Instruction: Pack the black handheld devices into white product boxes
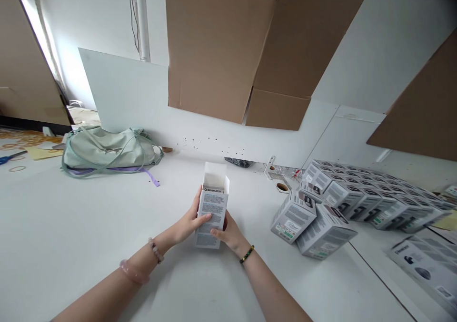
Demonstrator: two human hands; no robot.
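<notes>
My left grip (188,221) and right grip (228,232) are clenched on a white SilverCrest carton (210,217) from either side, keeping it upright with its open end and raised flaps up. Can't tell if its base touches the white counter (89,227). To the right, printed cartons (357,198) sit in rows; farther off, a pale green bag (107,151).

One camera, worn on the person's head, is looking forward and down from close above the left hand (189,219) and right hand (227,232), facing across a white table (71,227) toward a wall (385,51).
</notes>
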